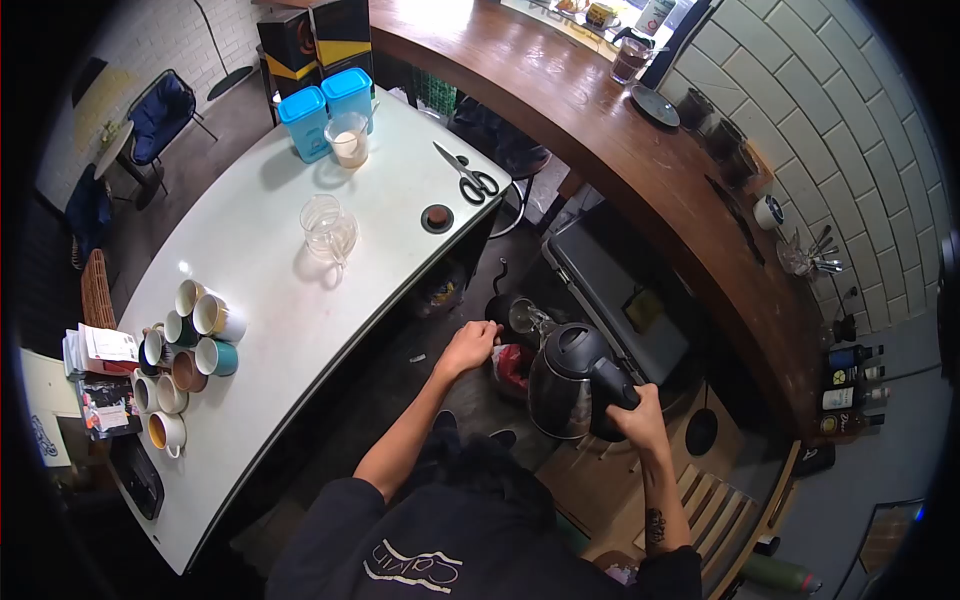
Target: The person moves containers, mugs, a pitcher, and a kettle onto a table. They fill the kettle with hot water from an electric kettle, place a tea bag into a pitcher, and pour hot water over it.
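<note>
My right hand (637, 416) is wrapped round the black handle of an electric kettle (562, 392), held in the air over the floor area between the two counters. The kettle has a black lid and a dark, shiny body. To its left, my left hand (470, 348) is closed, with its fingertips beside a dark object (497, 308) that has a thin curved arm rising from it. What the fingers grip is too small to make out. Between that object and the kettle is a clear glass vessel (525, 316); its support is hidden.
On the white table (290, 330) stand a glass jug (328, 225), a beaker with pale contents (348, 148), blue-lidded containers (306, 122), scissors (470, 180) and several cups (215, 357). A curved wooden counter (600, 125) runs along the right, with a grey case (625, 300) below it.
</note>
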